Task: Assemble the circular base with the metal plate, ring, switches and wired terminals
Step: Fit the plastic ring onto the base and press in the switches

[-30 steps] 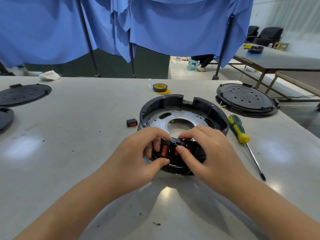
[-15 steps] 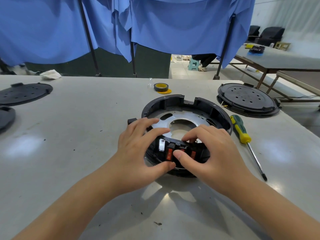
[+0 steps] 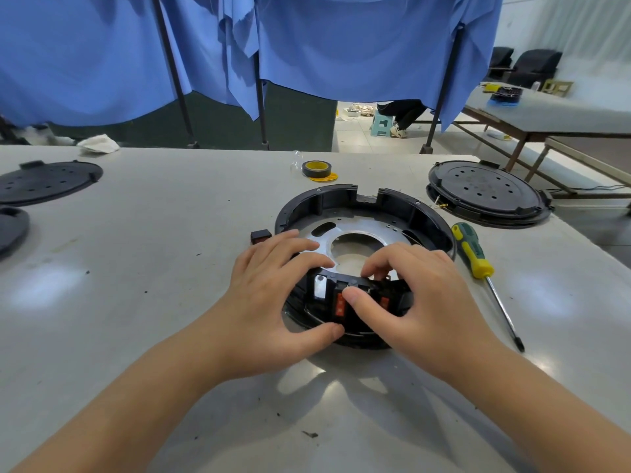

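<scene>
The black circular base (image 3: 341,196) lies on the table with the metal plate (image 3: 368,227) seated inside it. Two red rocker switches (image 3: 340,305) sit in the near wall, beside a small silver tab (image 3: 320,289). My left hand (image 3: 269,295) lies over the near left rim, fingers stretched onto the plate and thumb against the outer edge. My right hand (image 3: 420,295) pinches the switch section, thumb pressing between the red switches and fingers curled over the wall's inner side. A loose black switch (image 3: 261,235) lies just left of the base.
A green-and-yellow screwdriver (image 3: 473,250) lies right of the base. Behind it rests a black perforated lid (image 3: 485,196). A roll of tape (image 3: 317,169) sits at the back centre, and two black discs (image 3: 47,180) lie at the far left.
My left hand's fingers have uncurled from the switches and spread onto the metal plate, uncovering the silver tab. My right hand stays pinched on the switch section.
</scene>
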A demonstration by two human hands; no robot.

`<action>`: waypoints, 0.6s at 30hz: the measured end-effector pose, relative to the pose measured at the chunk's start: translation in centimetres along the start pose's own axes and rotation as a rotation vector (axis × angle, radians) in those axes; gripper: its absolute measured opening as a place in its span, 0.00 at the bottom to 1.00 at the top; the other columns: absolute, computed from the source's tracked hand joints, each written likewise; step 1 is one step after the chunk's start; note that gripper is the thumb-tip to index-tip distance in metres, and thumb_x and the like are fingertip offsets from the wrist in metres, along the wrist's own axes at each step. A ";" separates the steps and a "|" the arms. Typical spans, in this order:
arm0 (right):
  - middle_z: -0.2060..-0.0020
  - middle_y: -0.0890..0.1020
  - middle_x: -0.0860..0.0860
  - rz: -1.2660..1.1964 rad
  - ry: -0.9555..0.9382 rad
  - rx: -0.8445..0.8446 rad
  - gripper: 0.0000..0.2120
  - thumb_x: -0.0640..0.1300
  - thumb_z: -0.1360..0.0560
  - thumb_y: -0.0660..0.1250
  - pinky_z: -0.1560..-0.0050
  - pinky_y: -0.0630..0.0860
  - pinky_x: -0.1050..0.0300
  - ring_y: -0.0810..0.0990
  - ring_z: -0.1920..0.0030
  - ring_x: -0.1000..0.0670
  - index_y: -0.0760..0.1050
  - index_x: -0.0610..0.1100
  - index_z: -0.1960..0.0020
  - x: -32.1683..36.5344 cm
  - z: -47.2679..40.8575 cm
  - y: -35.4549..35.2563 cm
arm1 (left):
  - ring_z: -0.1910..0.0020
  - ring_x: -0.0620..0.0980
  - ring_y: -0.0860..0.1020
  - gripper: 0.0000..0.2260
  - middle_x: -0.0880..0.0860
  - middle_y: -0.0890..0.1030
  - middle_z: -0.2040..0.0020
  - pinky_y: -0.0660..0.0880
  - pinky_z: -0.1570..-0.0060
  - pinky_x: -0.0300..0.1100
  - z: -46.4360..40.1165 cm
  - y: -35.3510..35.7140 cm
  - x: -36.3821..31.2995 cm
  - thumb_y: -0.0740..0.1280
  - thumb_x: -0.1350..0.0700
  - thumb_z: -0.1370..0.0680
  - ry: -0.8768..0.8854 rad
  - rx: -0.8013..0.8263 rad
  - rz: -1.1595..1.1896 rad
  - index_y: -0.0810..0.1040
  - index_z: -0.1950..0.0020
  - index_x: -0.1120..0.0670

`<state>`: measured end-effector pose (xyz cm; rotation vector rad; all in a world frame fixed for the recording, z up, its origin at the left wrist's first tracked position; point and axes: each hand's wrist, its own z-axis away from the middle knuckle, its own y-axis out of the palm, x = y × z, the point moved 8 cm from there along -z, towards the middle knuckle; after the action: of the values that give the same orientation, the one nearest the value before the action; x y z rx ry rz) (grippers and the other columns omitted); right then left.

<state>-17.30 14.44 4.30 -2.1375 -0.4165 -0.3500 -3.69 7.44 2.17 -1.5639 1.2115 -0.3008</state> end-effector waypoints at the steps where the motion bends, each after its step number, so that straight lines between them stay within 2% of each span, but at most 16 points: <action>1: 0.64 0.76 0.59 0.001 0.000 0.000 0.14 0.63 0.30 0.61 0.53 0.65 0.59 0.74 0.60 0.57 0.73 0.53 0.57 0.0 0.0 0.0 | 0.26 0.36 0.53 0.28 0.37 0.67 0.33 0.49 0.29 0.38 0.0 -0.1 0.0 0.62 0.34 0.33 0.001 0.005 0.005 0.70 0.35 0.41; 5: 0.64 0.76 0.60 0.010 0.001 -0.002 0.14 0.63 0.30 0.61 0.53 0.65 0.60 0.73 0.60 0.57 0.73 0.54 0.57 -0.1 0.1 0.1 | 0.27 0.35 0.54 0.26 0.36 0.67 0.34 0.49 0.30 0.35 0.0 -0.2 0.1 0.60 0.36 0.32 -0.004 0.008 0.015 0.71 0.35 0.41; 10: 0.64 0.76 0.59 0.014 -0.002 0.002 0.14 0.63 0.30 0.62 0.52 0.67 0.56 0.74 0.60 0.56 0.73 0.53 0.56 0.0 0.0 0.1 | 0.28 0.34 0.54 0.26 0.36 0.67 0.35 0.52 0.30 0.38 -0.1 -0.1 0.1 0.60 0.35 0.32 -0.013 0.011 0.041 0.71 0.36 0.41; 18: 0.59 0.77 0.62 0.168 -0.053 0.175 0.21 0.64 0.33 0.62 0.49 0.69 0.55 0.75 0.57 0.58 0.74 0.54 0.46 0.4 0.0 0.7 | 0.29 0.37 0.57 0.24 0.38 0.69 0.37 0.55 0.31 0.41 -0.3 -0.2 0.1 0.59 0.37 0.33 -0.021 -0.007 0.043 0.73 0.40 0.42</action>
<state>-16.64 14.15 3.93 -1.9972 -0.2845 -0.1555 -3.71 7.16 2.36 -1.5412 1.2290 -0.2517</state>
